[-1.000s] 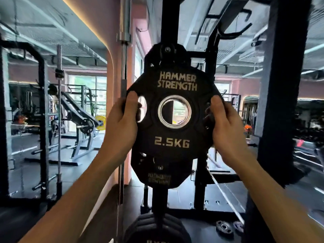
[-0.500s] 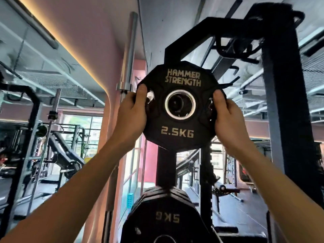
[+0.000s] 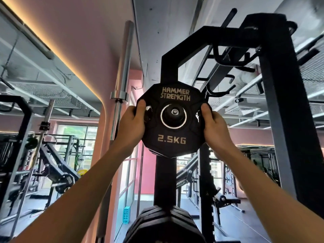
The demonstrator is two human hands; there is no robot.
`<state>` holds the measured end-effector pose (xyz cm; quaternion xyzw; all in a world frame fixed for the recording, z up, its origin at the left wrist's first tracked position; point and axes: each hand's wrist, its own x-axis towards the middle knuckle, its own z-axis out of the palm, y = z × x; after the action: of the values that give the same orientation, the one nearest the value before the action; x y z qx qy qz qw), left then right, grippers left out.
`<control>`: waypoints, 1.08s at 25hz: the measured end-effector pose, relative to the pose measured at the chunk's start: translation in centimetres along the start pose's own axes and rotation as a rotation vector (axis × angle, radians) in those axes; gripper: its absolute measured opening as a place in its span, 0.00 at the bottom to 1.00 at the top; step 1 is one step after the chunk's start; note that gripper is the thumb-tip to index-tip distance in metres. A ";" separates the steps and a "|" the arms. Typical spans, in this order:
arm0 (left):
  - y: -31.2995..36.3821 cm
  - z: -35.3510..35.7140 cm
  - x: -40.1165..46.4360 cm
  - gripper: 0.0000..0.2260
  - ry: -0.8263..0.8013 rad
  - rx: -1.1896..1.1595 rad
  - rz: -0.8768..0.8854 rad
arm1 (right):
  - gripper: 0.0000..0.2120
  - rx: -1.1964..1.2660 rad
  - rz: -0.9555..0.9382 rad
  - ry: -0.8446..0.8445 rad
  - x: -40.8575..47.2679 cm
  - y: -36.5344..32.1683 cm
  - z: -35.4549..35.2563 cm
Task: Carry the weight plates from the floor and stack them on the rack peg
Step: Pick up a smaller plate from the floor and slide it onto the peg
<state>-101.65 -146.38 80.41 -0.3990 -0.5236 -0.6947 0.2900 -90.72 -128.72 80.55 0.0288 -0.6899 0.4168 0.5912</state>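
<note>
Standing tallest in view, the black rack upright [image 3: 169,71] rises behind everything, with a stack of larger plates [image 3: 163,223] already hung on a lower peg. A second ago the 2.5 kg plate [image 3: 172,118] was held low with daylight showing through its bore; half a second ago it had climbed level with the upper peg. Now the peg's capped end [image 3: 174,112] fills the plate's steel-ringed centre hole, so the plate appears threaded on, or nearly so. By my reading the lift is done and only the push home and the letting go remain for this plate.

The left hand [image 3: 130,121] grasps the plate's left edge, fingers curled into the grip slot with the thumb on the face. The right hand [image 3: 214,124] clasps the right edge the same way.

Gold lettering on the plate reads "HAMMER STRENGTH" above the hole and "2.5KG" below it. No writing shows on the lower stack here.
</note>
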 end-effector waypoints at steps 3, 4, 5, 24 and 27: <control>-1.3 0.5 0.7 0.23 -0.016 -0.005 -0.021 | 0.27 0.009 0.021 -0.013 0.7 1.5 0.5; -1.7 0.7 0.8 0.22 -0.018 0.004 -0.022 | 0.27 0.007 0.030 -0.014 1.0 2.1 0.7; -2.1 0.9 0.9 0.21 -0.020 0.018 -0.022 | 0.27 0.006 0.040 -0.017 1.2 2.5 0.9; -5.5 1.3 -0.2 0.19 -0.087 0.109 -0.099 | 0.28 -0.095 0.170 -0.088 0.1 5.8 1.6; -5.4 -0.2 -2.6 0.17 -0.151 0.113 -0.198 | 0.25 -0.129 0.254 -0.153 -2.6 5.7 0.5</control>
<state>-104.80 -145.03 75.45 -0.3795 -0.6190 -0.6573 0.2018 -93.35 -126.48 75.34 -0.0649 -0.7563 0.4398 0.4800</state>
